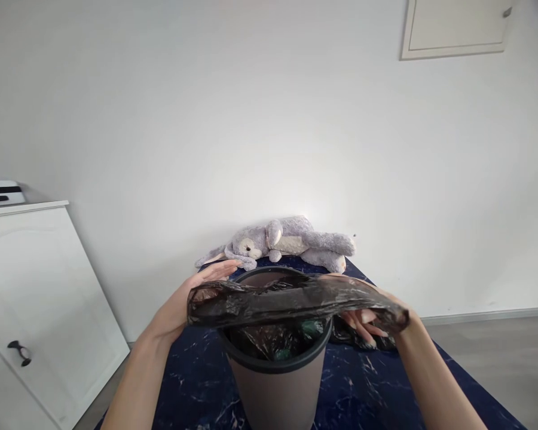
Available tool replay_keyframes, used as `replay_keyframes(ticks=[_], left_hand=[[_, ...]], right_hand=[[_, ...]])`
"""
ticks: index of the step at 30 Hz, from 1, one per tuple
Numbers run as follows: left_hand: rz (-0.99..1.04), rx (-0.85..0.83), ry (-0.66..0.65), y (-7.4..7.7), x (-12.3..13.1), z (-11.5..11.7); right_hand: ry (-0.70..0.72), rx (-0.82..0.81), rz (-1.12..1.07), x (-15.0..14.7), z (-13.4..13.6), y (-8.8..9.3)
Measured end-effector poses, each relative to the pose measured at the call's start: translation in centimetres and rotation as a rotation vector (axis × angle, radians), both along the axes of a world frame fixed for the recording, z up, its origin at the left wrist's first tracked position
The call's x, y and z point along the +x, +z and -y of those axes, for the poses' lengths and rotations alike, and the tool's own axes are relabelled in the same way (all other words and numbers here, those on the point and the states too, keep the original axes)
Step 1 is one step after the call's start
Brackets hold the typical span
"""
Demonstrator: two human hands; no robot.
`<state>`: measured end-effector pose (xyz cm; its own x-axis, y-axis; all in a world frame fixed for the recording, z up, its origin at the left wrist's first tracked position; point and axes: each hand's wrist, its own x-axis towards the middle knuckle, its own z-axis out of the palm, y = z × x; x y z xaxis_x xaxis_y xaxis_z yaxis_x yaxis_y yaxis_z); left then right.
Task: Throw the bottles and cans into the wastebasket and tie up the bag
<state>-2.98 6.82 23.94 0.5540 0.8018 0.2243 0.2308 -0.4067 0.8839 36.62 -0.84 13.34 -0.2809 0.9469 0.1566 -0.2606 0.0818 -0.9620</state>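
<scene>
A black plastic bin bag [273, 301] is stretched crosswise over the mouth of a grey-brown trash bin [275, 388] with a dark rim. My left hand [201, 292] is at the bag's left end, fingers stretched out flat beside the rim and its thumb side covered by the film. At the right end, the bag lies across my right hand [365, 322]; its fingers hang apart below the film, loosely bent. More crumpled black plastic [269, 343], with greenish patches, shows inside the bin. Under the right hand, some black film [349, 337] rests on the table.
The bin stands on a table with a dark blue marbled cover [192, 376]. Behind it, a grey plush rabbit [291, 239] lies on its side against the white wall. A white cabinet [49, 298] is at the left, and wooden floor [497, 352] shows at the right.
</scene>
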Motion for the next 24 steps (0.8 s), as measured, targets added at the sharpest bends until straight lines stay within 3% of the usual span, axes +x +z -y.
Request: replay_keyframes(ticks=[3, 4, 7, 10, 14, 16, 19, 21, 24], left_hand=[[-0.019, 0.1, 0.076, 0.4, 0.5, 0.9], [-0.02, 0.119, 0.095, 0.6, 0.7, 1.4], [0.022, 0.058, 0.143, 1.2, 1.1, 3.2], [0.014, -0.003, 0.2, 1.7, 0.9, 4.8], [-0.24, 0.188, 0.281, 2.1, 0.3, 5.5], [-0.261, 0.264, 0.326, 2.2, 0.3, 5.5], [-0.119, 0.278, 0.397, 2.4, 0.8, 5.7], [0.046, 0.22, 0.431, 2.5, 1.3, 5.9], [0.365, 0.127, 0.45, 2.9, 1.8, 6.3]], right_hand=[[0.157, 0.146, -0.012, 0.2, -0.2, 0.4], [0.135, 0.216, -0.03, 0.0, -0.3, 0.5], [0.017, 0.357, -0.034, -0.8, -0.4, 1.3], [-0.144, 0.389, -0.026, -2.0, -0.3, 2.5], [-0.365, 0.351, -0.15, -3.4, -0.1, 4.1], [-0.47, 0.34, -0.234, -4.0, -0.2, 4.7], [-0.547, 0.263, -0.391, -4.6, -0.5, 5.3], [-0.481, 0.23, -0.54, -5.1, -0.5, 5.7], [-0.3, 0.322, -0.802, -5.8, 0.2, 6.5]])
